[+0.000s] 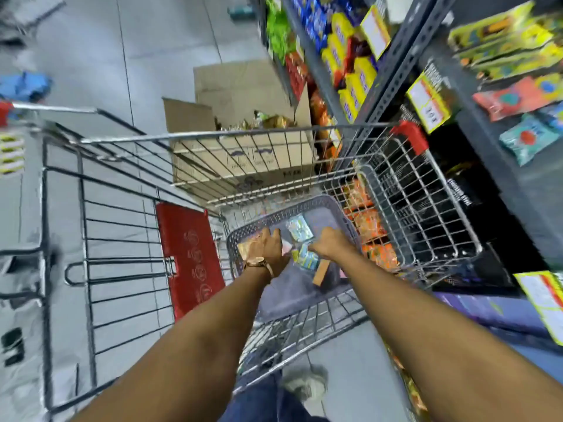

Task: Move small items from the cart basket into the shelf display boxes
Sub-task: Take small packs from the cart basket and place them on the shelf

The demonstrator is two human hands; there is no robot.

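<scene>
A grey plastic basket (330, 205) sits inside a wire shopping cart (396, 190). Small packets lie in it: a pale yellow-blue one (300, 228) near the far side and a blue-yellow one (307, 258) in the middle. A brown box (320, 274) stands beside them. Both my hands are down in the basket. My left hand (268, 245), with a wristwatch, rests over an orange-brown packet (245, 249) at the left wall. My right hand (330, 243) is curled, fingers touching the blue-yellow packet. Blur hides whether either hand grips anything.
Shelves (393, 56) on the right hold yellow, blue and green packs with price tags (428, 103). An open cardboard carton (240, 153) stands on the floor beyond the cart. A red flap (189, 257) hangs in the cart's left part. Orange packets (370, 226) fill the lowest shelf beside the basket.
</scene>
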